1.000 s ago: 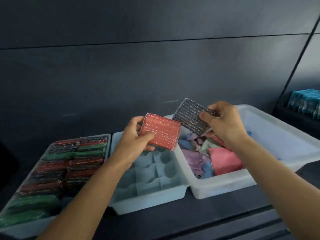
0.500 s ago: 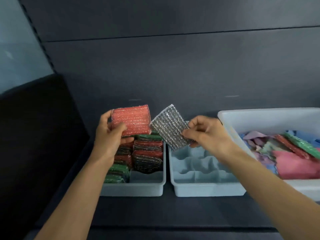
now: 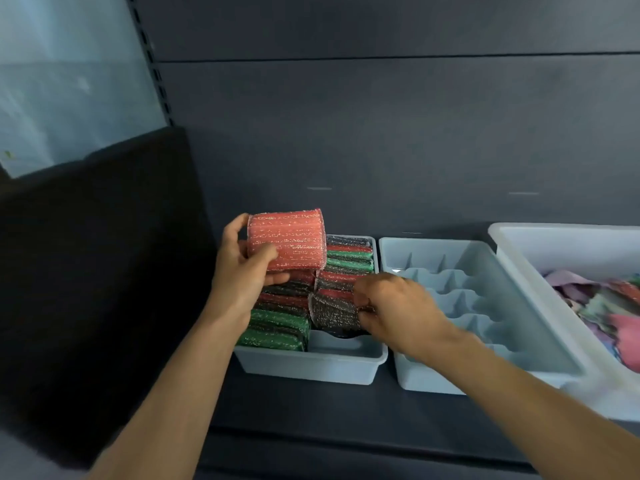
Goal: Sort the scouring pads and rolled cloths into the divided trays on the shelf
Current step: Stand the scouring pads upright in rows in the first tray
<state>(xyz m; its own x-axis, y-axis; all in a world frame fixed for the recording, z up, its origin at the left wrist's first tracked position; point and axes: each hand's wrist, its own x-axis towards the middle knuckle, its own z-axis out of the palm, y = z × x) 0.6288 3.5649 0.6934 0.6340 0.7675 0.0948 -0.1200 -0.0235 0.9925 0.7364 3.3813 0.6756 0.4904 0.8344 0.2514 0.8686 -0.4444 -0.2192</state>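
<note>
Left hand (image 3: 242, 271): fingers (image 3: 266, 252) curled round red scouring pad (image 3: 287, 240), pad held upright in air over pad tray (image 3: 311, 367), toward its 11 o'clock corner.
Right hand (image 3: 398, 306), at 4 o'clock from left hand: fingers (image 3: 363, 296) pinching dark silver scouring pad (image 3: 330, 313), pad tilted, low in tray's right-hand row, near front.
Pad tray: red, green and dark pads on edge, two rows.
Divided tray (image 3: 485, 362) touching it at 3 o'clock.
White bin (image 3: 519, 237) beyond, same direction, holding loose cloths (image 3: 602, 306).
All on dark shelf (image 3: 311, 414).
</note>
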